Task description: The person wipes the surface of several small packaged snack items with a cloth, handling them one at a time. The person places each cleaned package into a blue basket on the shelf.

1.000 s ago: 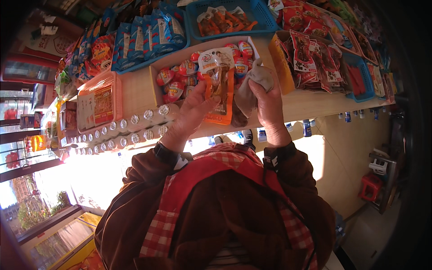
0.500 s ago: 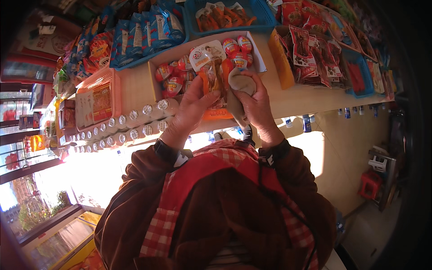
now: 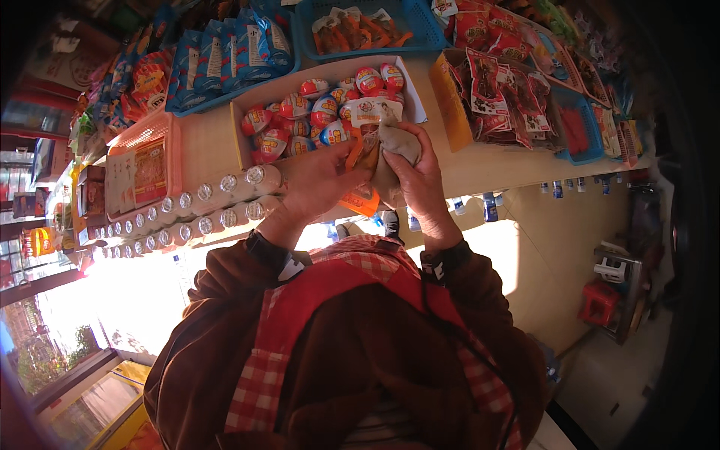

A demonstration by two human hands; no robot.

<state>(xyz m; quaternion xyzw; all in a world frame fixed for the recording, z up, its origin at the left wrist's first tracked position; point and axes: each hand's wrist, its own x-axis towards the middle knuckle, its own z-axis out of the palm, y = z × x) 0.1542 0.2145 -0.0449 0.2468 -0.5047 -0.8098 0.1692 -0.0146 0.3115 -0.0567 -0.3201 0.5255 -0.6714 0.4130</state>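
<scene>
My left hand (image 3: 321,184) is closed on a clear-and-orange snack packet (image 3: 364,196), with brownish food showing inside and a white printed top. In my right hand (image 3: 421,180) a grey-beige cloth (image 3: 401,144) is bunched between thumb and fingers, pressed against the packet's right side. Both hands are over the counter's near edge. Just beyond them sits a white-and-yellow carton (image 3: 416,88) full of red, white and blue egg-shaped sweets (image 3: 324,111).
Rows of silver-capped bottles (image 3: 229,182) line the near edge at left, beside a pink basket (image 3: 174,139). Blue baskets (image 3: 433,28) hold packets at the back. An open carton of red packets (image 3: 448,97) stands right. A red stool (image 3: 600,302) is on the floor.
The packet has tilted and dropped lower between my hands, uncovering more of the egg-shaped sweets. The cloth has shifted up against it. The whole view has moved slightly.
</scene>
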